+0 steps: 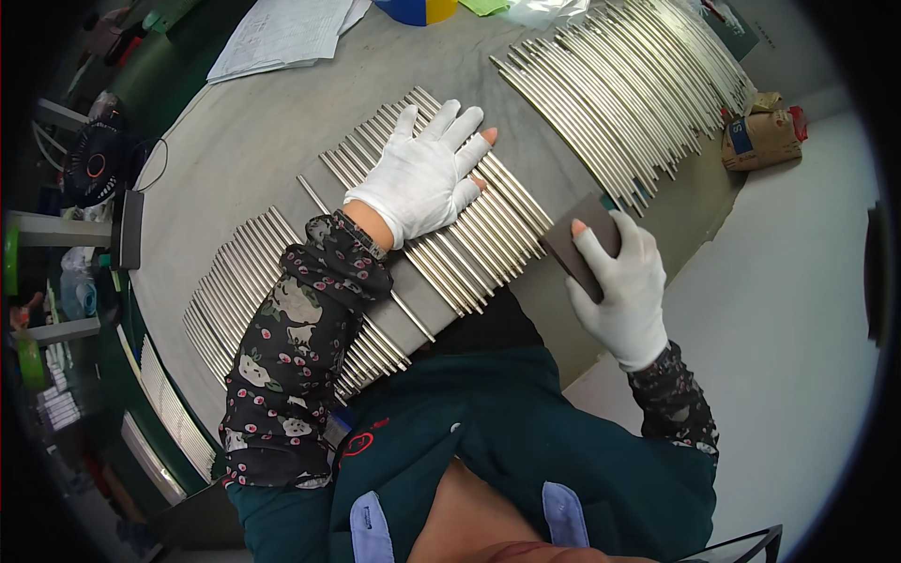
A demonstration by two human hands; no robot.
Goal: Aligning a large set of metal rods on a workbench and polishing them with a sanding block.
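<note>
A worker in white fingerless gloves is leaning over a grey table (253, 141) covered in rows of thin metal rods. The left hand (427, 174) is lying flat and spread, palm down, on the middle batch of rods (469, 239), pressing on them rather than gripping any one. The right hand (621, 281) is closing around a dark sanding block (580, 246), pinching it between thumb and fingers at the table's near edge. The rods under the left palm are lying side by side, their long axes running diagonally from upper left to lower right in the head view, and their near ends are pointing toward the block. The block is sitting just beside those ends, to their right, so the right hand is the nearer one to the rod tips while the left is resting farther up the same shafts. A second batch of longer rods (629, 84) is fanning out across the far right of the table, well apart from both hands. Sheets of paper (282, 33) are lying at the far edge, and a brown paper bag (762, 136) is sitting off the table's right corner.
</note>
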